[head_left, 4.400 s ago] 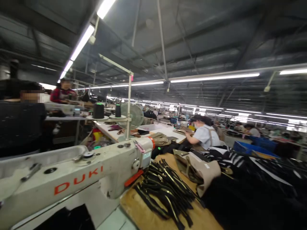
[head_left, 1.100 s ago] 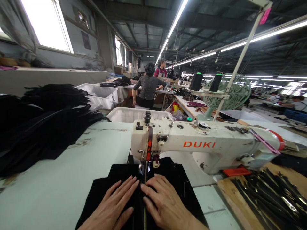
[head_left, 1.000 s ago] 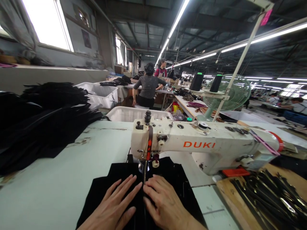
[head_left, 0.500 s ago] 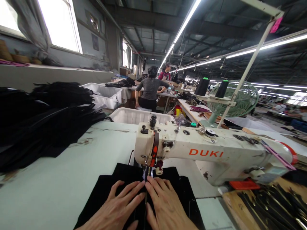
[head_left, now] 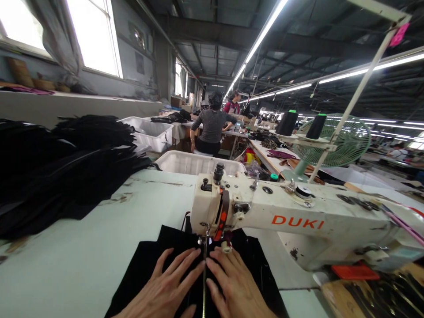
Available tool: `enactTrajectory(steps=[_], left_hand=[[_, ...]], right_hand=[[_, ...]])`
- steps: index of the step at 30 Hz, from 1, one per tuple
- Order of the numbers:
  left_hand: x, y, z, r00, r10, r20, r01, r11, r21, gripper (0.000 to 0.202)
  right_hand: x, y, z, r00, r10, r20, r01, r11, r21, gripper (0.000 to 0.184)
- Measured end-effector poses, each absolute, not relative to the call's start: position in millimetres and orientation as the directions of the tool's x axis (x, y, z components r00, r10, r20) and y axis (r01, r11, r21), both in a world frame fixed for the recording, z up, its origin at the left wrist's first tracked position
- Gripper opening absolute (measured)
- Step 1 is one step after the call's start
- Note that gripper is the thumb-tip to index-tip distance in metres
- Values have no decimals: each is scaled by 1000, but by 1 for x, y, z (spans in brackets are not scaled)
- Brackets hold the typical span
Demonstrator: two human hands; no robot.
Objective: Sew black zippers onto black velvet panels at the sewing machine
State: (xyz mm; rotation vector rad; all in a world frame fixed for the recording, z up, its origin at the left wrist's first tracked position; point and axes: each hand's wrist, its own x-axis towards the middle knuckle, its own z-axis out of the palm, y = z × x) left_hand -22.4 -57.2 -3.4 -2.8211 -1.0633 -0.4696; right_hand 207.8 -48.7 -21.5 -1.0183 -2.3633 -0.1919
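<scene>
Black fabric pieces (head_left: 132, 274) lie flat under the needle area of a white sewing machine (head_left: 251, 216). A narrow gold line, which looks like a zipper (head_left: 204, 291), runs down the fabric towards the presser foot (head_left: 206, 247). My left hand (head_left: 168, 282) rests flat on the cloth left of the zipper, its fingers spread. To the right of it my right hand (head_left: 235, 282) also presses on the cloth, fingers stretched forward just short of the foot. Neither hand grasps anything. The machine's head hides the needle.
Stacked black pieces (head_left: 66, 168) cover the table's left side. Behind the machine stands a white bin (head_left: 198, 164). At right are a wooden tray (head_left: 334, 300) of zippers and a red object (head_left: 354, 271). Thread cones (head_left: 286, 123), a fan (head_left: 351, 137) and a seated person (head_left: 212, 126) are farther back.
My hands have come slightly apart, and the gold zipper line between them now shows clearly. The machine and background have shifted right in the view. Both hands still lie on the fabric.
</scene>
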Motion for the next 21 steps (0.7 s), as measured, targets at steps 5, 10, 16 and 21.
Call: enactTrajectory(steps=[5, 10, 16, 21], left_hand=[[-26, -56, -16, 737, 570, 362, 644, -755, -123, 81], [-32, -55, -21, 773, 515, 370, 604, -776, -181, 79], [-34, -50, -30, 772, 475, 422, 588, -786, -192, 76], [-33, -48, -36, 782, 466, 413, 593, -761, -264, 74]], right_hand=[[205, -54, -30, -537, 556, 634, 687, 725, -54, 29], [202, -53, -36, -501, 510, 699, 703, 711, -15, 29], [208, -52, -37, -585, 511, 630, 680, 732, 38, 30], [210, -50, -45, -610, 518, 600, 672, 739, 45, 33]])
